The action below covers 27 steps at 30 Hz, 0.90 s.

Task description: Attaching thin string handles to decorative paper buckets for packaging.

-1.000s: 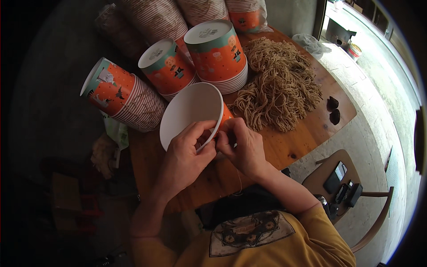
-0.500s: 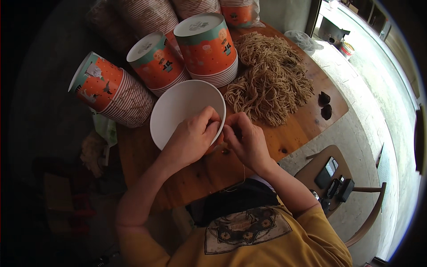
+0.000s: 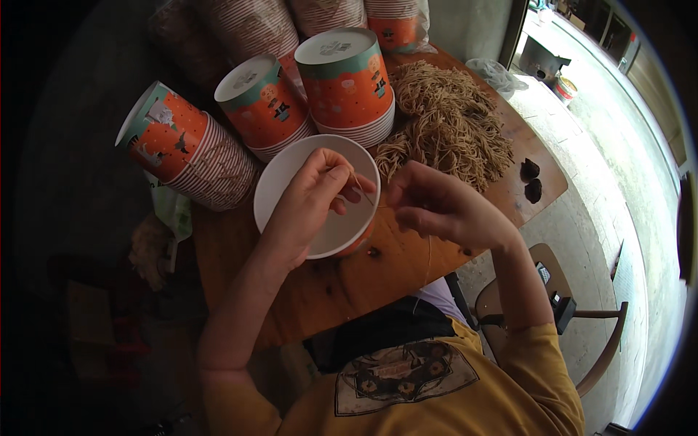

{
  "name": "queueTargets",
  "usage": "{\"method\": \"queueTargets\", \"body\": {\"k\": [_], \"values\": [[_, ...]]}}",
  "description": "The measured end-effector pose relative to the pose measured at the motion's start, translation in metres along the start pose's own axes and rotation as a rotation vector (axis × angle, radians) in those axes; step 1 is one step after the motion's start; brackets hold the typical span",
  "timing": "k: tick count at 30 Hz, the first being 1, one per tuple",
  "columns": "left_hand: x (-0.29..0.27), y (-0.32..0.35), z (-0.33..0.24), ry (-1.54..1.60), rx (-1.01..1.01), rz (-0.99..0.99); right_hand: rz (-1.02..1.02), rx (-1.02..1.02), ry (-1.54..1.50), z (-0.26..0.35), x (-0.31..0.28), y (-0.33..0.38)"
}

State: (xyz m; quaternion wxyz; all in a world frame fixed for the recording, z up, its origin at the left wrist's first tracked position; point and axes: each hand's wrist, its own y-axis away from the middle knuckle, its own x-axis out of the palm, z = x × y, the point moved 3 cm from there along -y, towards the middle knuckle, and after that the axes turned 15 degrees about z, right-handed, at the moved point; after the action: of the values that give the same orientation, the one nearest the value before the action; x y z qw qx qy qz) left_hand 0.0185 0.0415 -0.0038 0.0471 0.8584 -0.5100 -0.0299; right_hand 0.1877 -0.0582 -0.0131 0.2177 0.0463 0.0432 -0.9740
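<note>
A white-lined paper bucket stands mouth up before me on the wooden table, its orange outside showing at the lower right. My left hand is over its mouth, thumb and forefinger pinched on a thin tan string near the right rim. Just outside that rim is my right hand, its fingers curled closed. A length of string hangs below it toward my lap, but what sits between its fingers is hidden. Beyond the right hand lies a heap of tan strings.
Upside-down stacks of orange paper buckets line the table's back and left. Bagged stacks stand behind them. Two dark lumps lie near the table's right edge. A chair holding small dark items stands beyond.
My left hand has lifted off the rim and now shows string in its pinch. My right hand has pulled away to the right. The bucket has shifted slightly rightward in view.
</note>
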Motion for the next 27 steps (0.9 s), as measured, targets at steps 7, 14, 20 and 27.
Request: {"method": "queueTargets", "body": {"k": [7,14,20,27], "values": [[0.012,-0.013,0.006,0.130,0.037,-0.009,0.215,-0.081,0.453,0.050,-0.014,-0.036],[0.008,-0.014,0.015,0.219,-0.083,0.041,0.197,-0.126,0.559,0.036,-0.033,-0.062],[0.013,-0.013,0.011,0.380,-0.079,0.174,0.077,-0.115,0.508,0.016,-0.039,-0.061],[0.010,-0.017,0.015,0.341,-0.058,0.130,-0.400,-0.265,0.796,0.002,-0.023,-0.026]]}}
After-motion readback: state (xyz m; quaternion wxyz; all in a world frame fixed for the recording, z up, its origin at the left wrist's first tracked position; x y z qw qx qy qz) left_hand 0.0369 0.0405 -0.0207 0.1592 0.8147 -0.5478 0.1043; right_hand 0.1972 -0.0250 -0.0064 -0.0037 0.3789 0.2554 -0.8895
